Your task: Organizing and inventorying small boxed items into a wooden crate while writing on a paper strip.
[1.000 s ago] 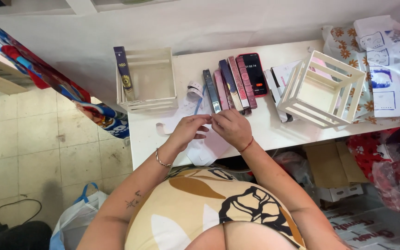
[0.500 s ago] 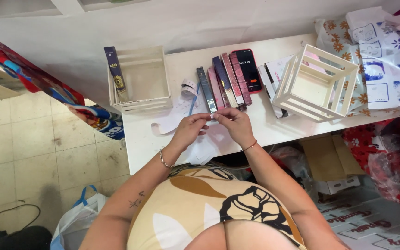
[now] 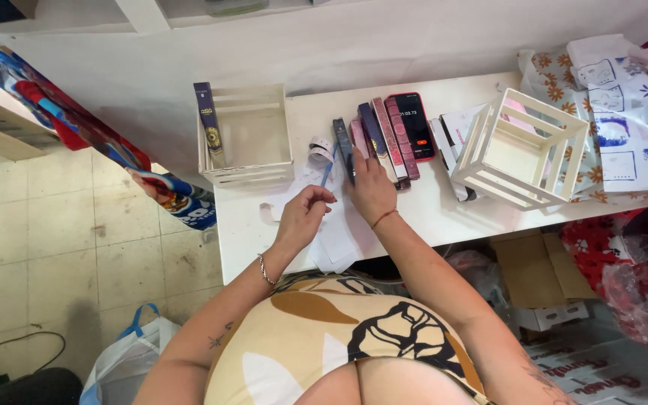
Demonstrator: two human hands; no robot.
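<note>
The left hand (image 3: 305, 214) is pinched shut on a blue pen (image 3: 327, 171), tip towards the row of slim boxes (image 3: 376, 142); the right hand (image 3: 371, 189) lies with fingers spread on the dark box (image 3: 344, 144) at that row's left end; a phone (image 3: 412, 124) sits just right of the row; loose papers (image 3: 339, 236) lie under both hands on the white desk (image 3: 429, 214); an open white crate (image 3: 245, 135) stands left of the row.

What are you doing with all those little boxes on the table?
A person sits at a white table. Their left hand holds a thin blue pen over white paper sheets. Their right hand rests on a row of slim dark and pink boxes beside a red phone. White slatted wooden crates stand at either side.
</note>
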